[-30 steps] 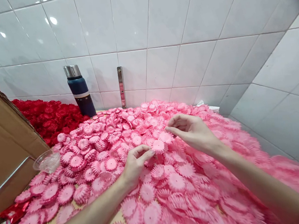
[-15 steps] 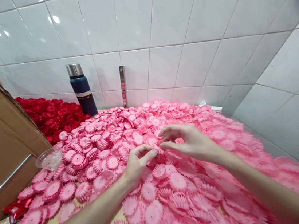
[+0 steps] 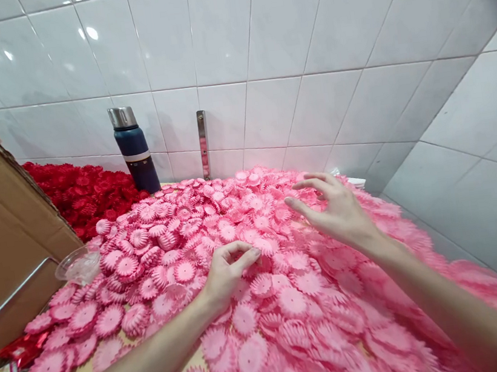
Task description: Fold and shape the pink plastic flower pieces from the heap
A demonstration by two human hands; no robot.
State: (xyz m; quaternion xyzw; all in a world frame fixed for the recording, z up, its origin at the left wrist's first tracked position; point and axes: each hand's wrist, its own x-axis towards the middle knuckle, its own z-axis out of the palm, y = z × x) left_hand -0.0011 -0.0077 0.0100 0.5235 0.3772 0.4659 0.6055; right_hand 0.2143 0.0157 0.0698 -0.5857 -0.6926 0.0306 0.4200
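Note:
My left hand (image 3: 230,272) is over the middle of a wide heap of pink scalloped fabric discs (image 3: 292,301), thumb and forefinger pinched together. Whatever the pinch holds is too small or hidden to name. Up and to the right, my right hand (image 3: 336,208) hovers above the far right part of the heap. Its fingers are spread and nothing shows between them. Many discs have a small hole at the centre and pleated edges.
A cardboard box (image 3: 0,200) stands at the left. Behind it lies a heap of red pieces (image 3: 89,192) beside a dark blue bottle (image 3: 136,152). A clear plastic dish (image 3: 78,266) and red wrappers (image 3: 23,350) lie at the left. White tiled wall (image 3: 219,31) closes off the back.
My right hand has moved up and to the right, away from my left hand, and its fingers have spread. The left hand keeps its pinch in nearly the same place.

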